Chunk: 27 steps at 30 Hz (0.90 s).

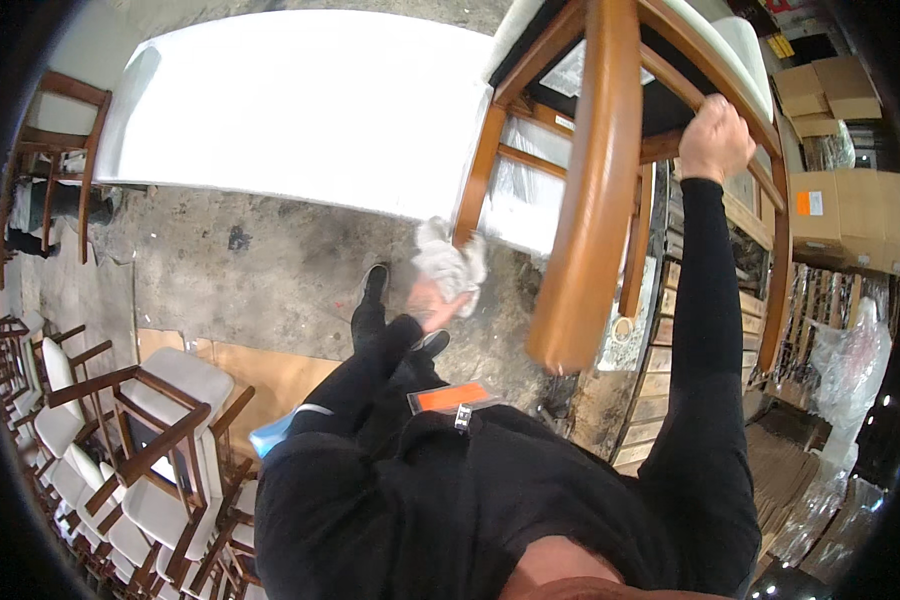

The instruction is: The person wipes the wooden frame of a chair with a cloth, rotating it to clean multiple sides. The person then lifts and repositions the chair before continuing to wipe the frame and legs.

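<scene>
A brown wooden chair [582, 215] with a pale seat is tipped over at the right, its legs and dark underside toward me. My right hand [717, 140] is closed around one of its wooden rails, arm stretched forward. My left hand [436, 304] is closed on a crumpled whitish cloth [452, 262], both smeared by motion. The cloth is beside the lower end of one chair leg; whether they touch I cannot tell. Behind the cloth lies the near edge of a long white-covered table [310, 110].
Pale-seated chairs [175, 400] are piled at the lower left, and another wooden chair [65, 130] stands at the far left. Cardboard boxes [855, 215], wooden pallets [655, 385] and clear plastic wrap [845, 350] fill the right side. A cardboard sheet [270, 375] lies on the concrete floor.
</scene>
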Tool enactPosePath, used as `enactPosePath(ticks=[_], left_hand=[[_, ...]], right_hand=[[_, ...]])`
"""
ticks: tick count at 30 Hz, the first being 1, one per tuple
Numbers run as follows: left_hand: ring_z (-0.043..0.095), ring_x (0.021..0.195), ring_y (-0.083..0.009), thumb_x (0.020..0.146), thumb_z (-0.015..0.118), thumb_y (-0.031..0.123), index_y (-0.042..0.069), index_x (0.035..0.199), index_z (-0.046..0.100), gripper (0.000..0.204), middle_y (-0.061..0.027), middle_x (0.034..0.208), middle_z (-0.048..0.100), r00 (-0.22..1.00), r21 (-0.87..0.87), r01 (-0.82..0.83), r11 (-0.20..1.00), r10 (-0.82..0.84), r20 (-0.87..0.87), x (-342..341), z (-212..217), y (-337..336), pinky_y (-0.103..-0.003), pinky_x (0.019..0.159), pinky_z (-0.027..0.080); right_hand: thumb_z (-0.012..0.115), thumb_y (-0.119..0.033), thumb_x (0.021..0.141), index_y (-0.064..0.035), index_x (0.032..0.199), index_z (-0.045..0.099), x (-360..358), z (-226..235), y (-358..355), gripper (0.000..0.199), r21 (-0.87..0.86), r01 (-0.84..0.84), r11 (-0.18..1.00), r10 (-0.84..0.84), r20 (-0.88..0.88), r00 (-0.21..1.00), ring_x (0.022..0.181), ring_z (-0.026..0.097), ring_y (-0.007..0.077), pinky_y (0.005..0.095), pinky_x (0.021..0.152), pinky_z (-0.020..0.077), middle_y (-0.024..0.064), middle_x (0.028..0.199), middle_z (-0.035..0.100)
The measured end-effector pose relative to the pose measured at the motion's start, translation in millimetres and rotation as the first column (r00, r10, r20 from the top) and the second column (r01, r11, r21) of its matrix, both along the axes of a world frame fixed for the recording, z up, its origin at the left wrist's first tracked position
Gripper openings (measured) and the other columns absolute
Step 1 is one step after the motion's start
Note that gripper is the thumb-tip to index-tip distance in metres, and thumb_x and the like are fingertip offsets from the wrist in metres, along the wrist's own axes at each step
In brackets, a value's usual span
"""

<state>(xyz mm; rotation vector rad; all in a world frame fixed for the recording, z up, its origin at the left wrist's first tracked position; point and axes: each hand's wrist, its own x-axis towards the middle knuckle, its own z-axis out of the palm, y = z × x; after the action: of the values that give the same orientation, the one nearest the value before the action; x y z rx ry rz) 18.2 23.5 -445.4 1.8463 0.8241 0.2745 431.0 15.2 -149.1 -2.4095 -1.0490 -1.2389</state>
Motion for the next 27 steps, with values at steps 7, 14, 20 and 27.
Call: enactPosePath(ticks=[7,14,20,27], left_hand=[[0.036,0.134,-0.0497,0.085,0.062,0.019,-0.005,0.124,0.052,0.048,-0.0344,0.133,0.045,0.941,0.439,0.103,0.893,0.055,-0.333,116.1,-3.2,27.3,-0.055,0.112,0.03],[0.05,0.116,-0.038,0.089,0.051,0.017,-0.001,0.109,0.06,0.028,-0.0236,0.117,0.057,0.942,0.4,-0.082,0.913,0.202,-0.268,262.9,16.6,154.5,-0.048,0.099,0.039],[0.053,0.109,-0.0295,0.083,0.066,0.028,0.0,0.115,0.057,0.043,-0.0152,0.113,0.056,0.869,0.409,-0.188,0.893,0.345,-0.355,325.1,0.2,192.8,-0.04,0.091,0.041],[0.055,0.106,-0.033,0.074,0.076,0.04,0.001,0.113,0.053,0.059,-0.0183,0.111,0.055,0.893,0.314,-0.066,0.947,0.196,-0.405,246.9,-3.9,158.8,-0.044,0.089,0.043]], right_hand=[[0.036,-0.031,0.094,-0.0116,0.089,0.072,1.1,-1.6,-3.8,0.041,0.045,-0.01,0.999,0.01,-0.012,1.0,0.085,0.062,0.0326,0.0449,0.079,0.0439,0.0083,0.086,0.071],[0.035,-0.03,0.092,-0.0019,0.078,0.068,-5.5,2.2,0.4,0.045,0.098,-0.107,0.989,0.115,-0.074,0.991,0.071,0.059,0.0324,0.0427,0.065,0.0436,0.0126,0.075,0.064],[0.032,-0.031,0.093,-0.003,0.073,0.064,-10.9,1.1,9.2,0.047,0.143,-0.061,0.988,0.065,-0.018,0.998,0.067,0.056,0.0313,0.0418,0.066,0.0425,0.0119,0.073,0.065],[0.032,-0.031,0.093,-0.0056,0.071,0.063,-18.7,2.8,13.8,0.046,0.168,-0.078,0.983,0.091,-0.071,0.993,0.063,0.05,0.0281,0.0402,0.063,0.0371,0.0084,0.064,0.056]])
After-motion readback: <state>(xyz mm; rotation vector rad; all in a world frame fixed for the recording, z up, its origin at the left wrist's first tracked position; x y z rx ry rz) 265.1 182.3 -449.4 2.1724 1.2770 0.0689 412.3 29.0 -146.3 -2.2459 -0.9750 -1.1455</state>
